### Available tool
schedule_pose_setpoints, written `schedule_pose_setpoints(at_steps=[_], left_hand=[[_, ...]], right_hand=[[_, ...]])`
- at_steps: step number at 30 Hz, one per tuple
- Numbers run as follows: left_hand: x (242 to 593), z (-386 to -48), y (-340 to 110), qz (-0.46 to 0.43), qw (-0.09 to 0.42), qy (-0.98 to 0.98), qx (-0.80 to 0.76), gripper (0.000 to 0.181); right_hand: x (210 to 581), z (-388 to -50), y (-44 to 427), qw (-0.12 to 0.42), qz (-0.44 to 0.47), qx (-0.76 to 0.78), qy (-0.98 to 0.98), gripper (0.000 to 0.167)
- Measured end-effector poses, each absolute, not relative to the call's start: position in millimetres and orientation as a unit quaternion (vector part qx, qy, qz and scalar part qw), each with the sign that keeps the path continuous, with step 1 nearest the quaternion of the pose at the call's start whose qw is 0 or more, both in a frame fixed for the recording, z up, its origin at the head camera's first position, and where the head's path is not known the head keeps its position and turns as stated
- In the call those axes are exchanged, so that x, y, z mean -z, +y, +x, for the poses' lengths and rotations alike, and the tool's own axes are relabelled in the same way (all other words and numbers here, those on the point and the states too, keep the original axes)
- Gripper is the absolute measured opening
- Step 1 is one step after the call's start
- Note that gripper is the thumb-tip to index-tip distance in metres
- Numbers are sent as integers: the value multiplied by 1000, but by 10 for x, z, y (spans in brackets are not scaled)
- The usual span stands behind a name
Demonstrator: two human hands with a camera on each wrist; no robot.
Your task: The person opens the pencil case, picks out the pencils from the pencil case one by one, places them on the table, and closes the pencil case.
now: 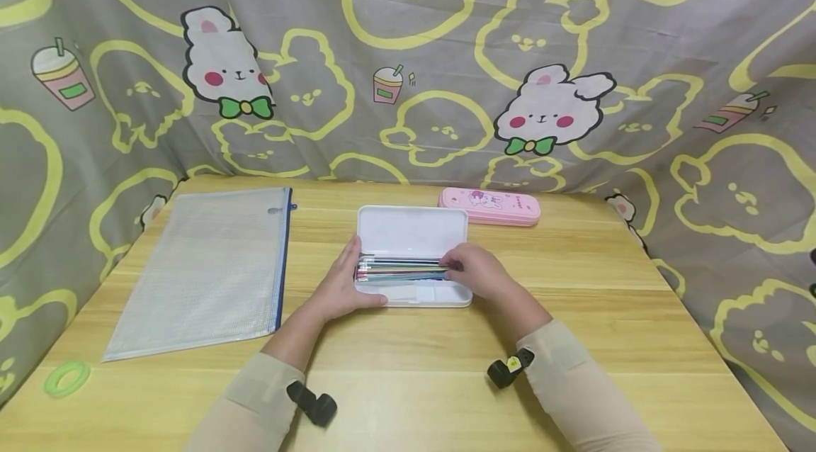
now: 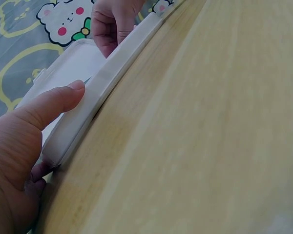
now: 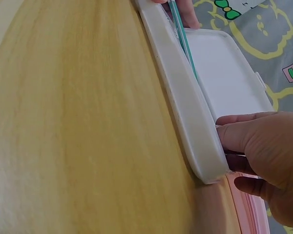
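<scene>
A white pencil case (image 1: 440, 294) lies with its lid raised, holding several pencils (image 1: 401, 269) in a row, their eraser ends toward the left. My left hand (image 1: 344, 289) grips the case's left end, thumb along the front rim and fingers at the side. At the right end, my right hand (image 1: 478, 269) reaches inside, its thumb and fingers pinched together at the pencils' ends; the fingertips are partly hidden. A teal pencil (image 3: 184, 45) shows above the front wall in the right wrist view.
Behind the white case, to its right, lies a pink pencil case (image 1: 497, 207). A mesh zip pouch (image 1: 210, 268) with a blue edge lies flat on the left. Near the table's left front is a green ring (image 1: 66, 378). A patterned curtain (image 1: 433, 69) hangs around the table.
</scene>
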State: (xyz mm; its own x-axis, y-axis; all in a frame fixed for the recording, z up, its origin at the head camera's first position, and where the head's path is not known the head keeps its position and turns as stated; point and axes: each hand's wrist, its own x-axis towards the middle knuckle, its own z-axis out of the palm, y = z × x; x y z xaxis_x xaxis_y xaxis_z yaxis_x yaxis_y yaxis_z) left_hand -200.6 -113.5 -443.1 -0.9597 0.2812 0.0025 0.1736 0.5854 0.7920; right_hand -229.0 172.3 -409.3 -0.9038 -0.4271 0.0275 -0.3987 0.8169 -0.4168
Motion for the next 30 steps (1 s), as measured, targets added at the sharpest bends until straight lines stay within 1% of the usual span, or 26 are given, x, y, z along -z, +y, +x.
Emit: schedule_pose_setpoints(at_steps=[8, 16, 20, 26, 30], left_hand=[[4421, -2001, -1134, 126, 64, 890, -434, 133], [4424, -2006, -1136, 127, 61, 891, -432, 133], [4427, -2004, -1138, 126, 62, 893, -428, 133], [4427, -2001, -1136, 127, 63, 893, -426, 133], [4426, -2001, -1135, 128, 60, 893, -428, 133]], right_hand=[[4108, -2290, 1717, 48, -192, 223, 955, 15], [4134, -2282, 1735, 30, -199, 220, 955, 13], [4134, -2277, 1757, 30, -206, 227, 951, 16], [4124, -2279, 1795, 47, -218, 239, 945, 24], [4129, -2294, 1823, 59, -206, 274, 938, 21]])
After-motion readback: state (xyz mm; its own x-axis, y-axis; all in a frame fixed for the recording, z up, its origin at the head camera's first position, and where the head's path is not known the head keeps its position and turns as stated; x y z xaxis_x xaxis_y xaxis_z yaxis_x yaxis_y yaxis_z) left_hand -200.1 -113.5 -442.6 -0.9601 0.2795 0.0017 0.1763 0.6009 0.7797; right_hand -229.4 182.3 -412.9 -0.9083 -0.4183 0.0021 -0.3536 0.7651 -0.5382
